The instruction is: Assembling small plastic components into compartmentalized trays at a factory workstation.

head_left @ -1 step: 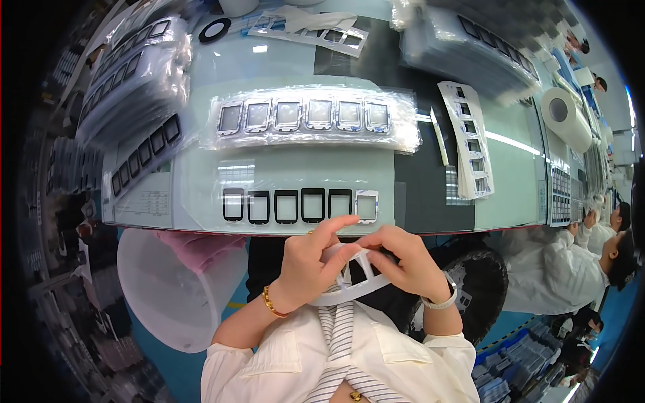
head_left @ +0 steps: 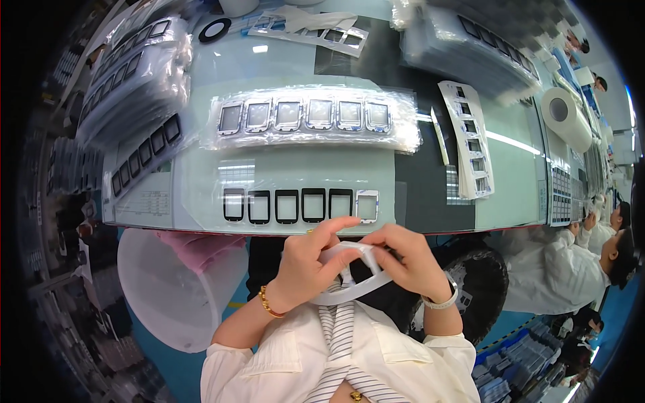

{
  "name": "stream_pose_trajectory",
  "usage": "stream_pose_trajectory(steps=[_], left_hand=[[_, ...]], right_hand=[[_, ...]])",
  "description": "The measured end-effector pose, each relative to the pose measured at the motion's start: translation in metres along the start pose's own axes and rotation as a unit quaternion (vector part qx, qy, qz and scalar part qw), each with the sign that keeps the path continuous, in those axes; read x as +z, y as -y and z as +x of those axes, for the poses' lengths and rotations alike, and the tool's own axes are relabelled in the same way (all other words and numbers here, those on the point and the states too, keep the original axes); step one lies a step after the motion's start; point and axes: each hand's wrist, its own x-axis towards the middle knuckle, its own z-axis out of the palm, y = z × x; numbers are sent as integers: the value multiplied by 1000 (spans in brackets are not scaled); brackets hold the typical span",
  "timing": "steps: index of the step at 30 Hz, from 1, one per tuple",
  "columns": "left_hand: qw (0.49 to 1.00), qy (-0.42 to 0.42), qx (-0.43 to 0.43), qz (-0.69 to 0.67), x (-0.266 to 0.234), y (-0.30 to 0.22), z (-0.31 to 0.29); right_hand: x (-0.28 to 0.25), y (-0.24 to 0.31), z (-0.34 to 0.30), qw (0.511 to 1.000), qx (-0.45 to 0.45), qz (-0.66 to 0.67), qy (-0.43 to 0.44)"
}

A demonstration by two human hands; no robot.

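Just off the table's near edge, a white strip with cut-out windows (head_left: 355, 290) is bent into a curve between both hands. My left hand (head_left: 304, 265) pinches its left part, with the index finger stretched toward the table edge. My right hand (head_left: 404, 260) grips its upper right part, thumb and fingers closed. Part of the strip is hidden behind the fingers. Beyond the hands lies a row of black rectangular frames (head_left: 287, 206). At the row's right end, close to my left fingertip, is a white frame with blue marks (head_left: 367, 207).
Clear plastic trays holding frames (head_left: 319, 138) stand mid-table, with stacks at far left (head_left: 144, 87) and far right (head_left: 463, 54). A white knife-like tool (head_left: 439, 138) lies beside windowed strips (head_left: 470, 144). Below the table are a translucent bin (head_left: 171, 295) and a black-lined bin (head_left: 480, 289).
My right hand has shifted slightly to the right. The strip between the hands has turned a little, and its window now shows at a different angle. Things on the table are unmoved.
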Motion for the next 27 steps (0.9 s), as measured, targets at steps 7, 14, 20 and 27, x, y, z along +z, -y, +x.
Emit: stream_pose_trajectory(steps=[7, 14, 20, 27], left_hand=[[997, 18, 52, 53, -18, 13, -5], [994, 9, 60, 88, -21, 15, -5], [986, -12, 5, 164, -30, 25, -9], [987, -7, 51, 150, -19, 32, -14]], right_hand=[[-6, 6, 7, 998, -15, -52, -9], [5, 14, 21, 992, -84, -88, -28], [0, 51, 23, 988, -150, -34, -17], [5, -1, 52, 986, 9, 14, -165]])
